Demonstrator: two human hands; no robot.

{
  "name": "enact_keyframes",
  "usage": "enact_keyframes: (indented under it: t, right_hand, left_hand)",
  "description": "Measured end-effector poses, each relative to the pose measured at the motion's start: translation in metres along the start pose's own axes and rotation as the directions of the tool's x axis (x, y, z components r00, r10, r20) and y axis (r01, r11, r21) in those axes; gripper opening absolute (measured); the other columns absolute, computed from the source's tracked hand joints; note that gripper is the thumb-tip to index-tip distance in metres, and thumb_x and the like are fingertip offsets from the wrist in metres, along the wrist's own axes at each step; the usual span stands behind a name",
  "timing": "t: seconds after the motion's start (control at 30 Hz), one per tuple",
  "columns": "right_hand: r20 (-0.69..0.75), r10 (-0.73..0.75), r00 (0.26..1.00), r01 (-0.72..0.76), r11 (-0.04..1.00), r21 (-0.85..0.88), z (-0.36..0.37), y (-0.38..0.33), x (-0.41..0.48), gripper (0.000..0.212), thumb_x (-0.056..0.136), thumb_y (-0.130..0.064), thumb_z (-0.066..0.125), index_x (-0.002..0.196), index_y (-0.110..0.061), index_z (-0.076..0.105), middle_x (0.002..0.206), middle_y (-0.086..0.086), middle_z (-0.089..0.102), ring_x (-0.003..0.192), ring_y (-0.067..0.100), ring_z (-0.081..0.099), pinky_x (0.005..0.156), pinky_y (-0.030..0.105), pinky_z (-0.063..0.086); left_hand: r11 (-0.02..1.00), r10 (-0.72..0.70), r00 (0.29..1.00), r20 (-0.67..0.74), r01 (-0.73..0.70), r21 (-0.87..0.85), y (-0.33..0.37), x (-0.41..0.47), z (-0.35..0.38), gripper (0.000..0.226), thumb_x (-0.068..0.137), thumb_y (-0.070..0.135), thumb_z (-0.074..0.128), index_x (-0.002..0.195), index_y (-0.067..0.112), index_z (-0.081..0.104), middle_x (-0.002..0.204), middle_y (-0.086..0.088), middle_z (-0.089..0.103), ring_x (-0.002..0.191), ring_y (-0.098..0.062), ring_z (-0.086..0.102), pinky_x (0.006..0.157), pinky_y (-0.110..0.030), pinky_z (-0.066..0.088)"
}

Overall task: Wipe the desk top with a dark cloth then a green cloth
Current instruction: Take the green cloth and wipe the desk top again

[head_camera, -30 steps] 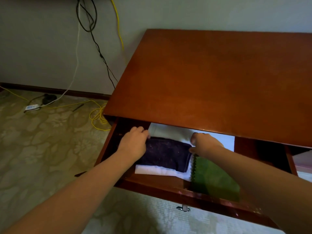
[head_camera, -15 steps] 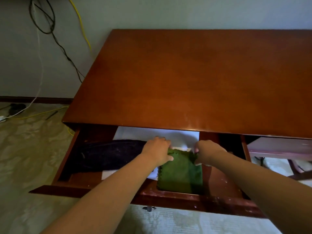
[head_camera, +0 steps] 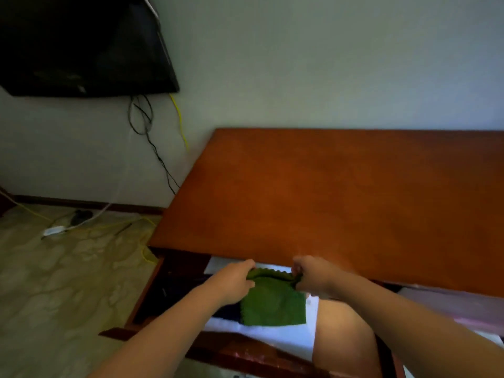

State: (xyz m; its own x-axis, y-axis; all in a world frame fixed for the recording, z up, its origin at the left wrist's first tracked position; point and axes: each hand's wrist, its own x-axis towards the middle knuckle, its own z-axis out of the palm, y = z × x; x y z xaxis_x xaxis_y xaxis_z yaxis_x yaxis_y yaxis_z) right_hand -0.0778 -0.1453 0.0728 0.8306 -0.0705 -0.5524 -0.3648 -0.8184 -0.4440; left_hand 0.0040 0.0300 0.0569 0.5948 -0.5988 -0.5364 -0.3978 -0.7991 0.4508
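Observation:
A green cloth point(head_camera: 274, 304) hangs by its top edge between my two hands, just under the front edge of the reddish-brown desk top point(head_camera: 341, 203). My left hand point(head_camera: 236, 281) pinches its left corner and my right hand point(head_camera: 313, 276) pinches its right corner. The cloth hangs over the open drawer point(head_camera: 169, 290). A dark cloth point(head_camera: 226, 313) lies in the drawer, mostly hidden under my left forearm and the green cloth. White paper point(head_camera: 272, 332) lines the drawer below them.
A black screen point(head_camera: 81, 45) is mounted on the wall at upper left, with black and yellow cables point(head_camera: 152, 137) trailing to the carpet. A white power strip point(head_camera: 54, 230) lies on the floor. A pinkish surface point(head_camera: 463, 306) sits at right under the desk.
Both hands have lifted the green cloth up out of the drawer by its top corners. The camera has tilted up and shifted, bringing the wall screen into view.

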Motion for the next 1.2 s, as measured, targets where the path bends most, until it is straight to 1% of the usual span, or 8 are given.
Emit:
enact_keyframes:
  t: [0.17,0.33,0.43,0.67,0.87,0.97,1.03,1.2]
  right_hand:
    - [-0.062,-0.151,0.987,0.154,0.987,0.046,-0.057,-0.065,-0.005,0.022,0.093,-0.003,0.052,0.107,-0.020,0.048,0.104,0.003,0.054,0.088,0.019,0.058,0.069,0.026,0.052]
    - [-0.085,-0.248,0.965,0.251,0.968,0.018,-0.101,-0.136,0.013,0.019,0.099,-0.008,0.044,0.114,-0.017,0.051,0.098,0.003,0.056,0.065,0.005,0.057,0.054,0.017,0.046]
    - [-0.079,-0.219,0.972,0.219,0.976,-0.017,-0.116,-0.167,0.041,0.025,0.102,-0.013,0.041,0.125,-0.012,0.049,0.115,0.010,0.057,0.061,0.005,0.056,0.052,0.017,0.046]
    - [0.039,-0.051,0.998,0.053,0.997,-0.049,-0.090,-0.199,0.141,0.041,0.102,-0.009,0.039,0.142,-0.012,0.036,0.135,0.015,0.050,0.061,0.006,0.055,0.049,0.018,0.044]
    - [0.152,0.055,0.987,-0.049,0.998,-0.040,-0.035,-0.198,0.205,0.050,0.100,-0.006,0.041,0.148,-0.009,0.025,0.114,0.019,0.062,0.058,0.009,0.052,0.049,0.019,0.045]
    - [0.183,0.071,0.981,-0.062,0.996,-0.058,-0.022,-0.204,0.223,0.052,0.100,-0.004,0.043,0.149,-0.009,0.026,0.117,0.018,0.062,0.070,0.016,0.060,0.059,0.026,0.049]
    - [0.156,0.086,0.984,-0.071,0.993,-0.098,-0.022,-0.209,0.233,0.050,0.097,-0.004,0.048,0.145,-0.010,0.034,0.124,0.016,0.059,0.094,0.025,0.064,0.071,0.032,0.053]
    - [-0.127,0.102,0.987,-0.116,0.988,-0.104,-0.027,-0.223,0.234,0.048,0.093,-0.019,0.057,0.137,-0.017,0.038,0.138,0.010,0.039,0.116,0.032,0.053,0.090,0.039,0.053]
  left_hand:
    - [0.998,-0.057,0.983,-0.174,0.054,-0.024,-0.005,-0.050,-0.086,0.008,0.097,0.028,0.051,0.097,0.021,0.055,0.102,-0.002,0.060,0.093,-0.020,0.059,0.073,-0.031,0.046]
    - [0.996,-0.083,0.945,-0.317,0.066,-0.064,-0.023,-0.071,-0.162,0.012,0.098,0.032,0.049,0.098,0.020,0.051,0.100,0.000,0.057,0.088,-0.016,0.057,0.073,-0.028,0.046]
    - [0.992,-0.097,0.936,-0.337,0.063,-0.109,-0.045,-0.060,-0.192,0.010,0.100,0.031,0.045,0.101,0.021,0.048,0.102,-0.004,0.059,0.086,-0.019,0.059,0.069,-0.028,0.047]
    - [0.992,-0.107,0.968,-0.229,0.090,-0.085,-0.129,0.020,-0.200,0.024,0.101,0.027,0.040,0.120,0.013,0.047,0.113,-0.009,0.058,0.096,-0.022,0.057,0.074,-0.032,0.045]
    - [0.986,-0.134,0.990,-0.047,0.138,0.092,-0.187,0.072,-0.182,0.031,0.100,0.024,0.044,0.124,0.005,0.045,0.125,-0.016,0.055,0.112,-0.030,0.054,0.084,-0.035,0.044]
    - [0.977,-0.148,0.989,-0.016,0.148,0.152,-0.204,0.087,-0.185,0.032,0.099,0.024,0.046,0.125,0.006,0.047,0.127,-0.015,0.054,0.115,-0.030,0.053,0.087,-0.034,0.043]
    - [0.972,-0.132,0.990,-0.041,0.137,0.191,-0.211,0.093,-0.189,0.034,0.096,0.025,0.051,0.125,0.008,0.049,0.130,-0.013,0.051,0.118,-0.029,0.050,0.094,-0.035,0.042]
    - [0.990,0.016,0.948,-0.318,0.030,0.140,-0.212,0.089,-0.196,0.031,0.086,0.022,0.065,0.111,0.017,0.048,0.119,-0.002,0.044,0.114,-0.020,0.047,0.096,-0.034,0.042]
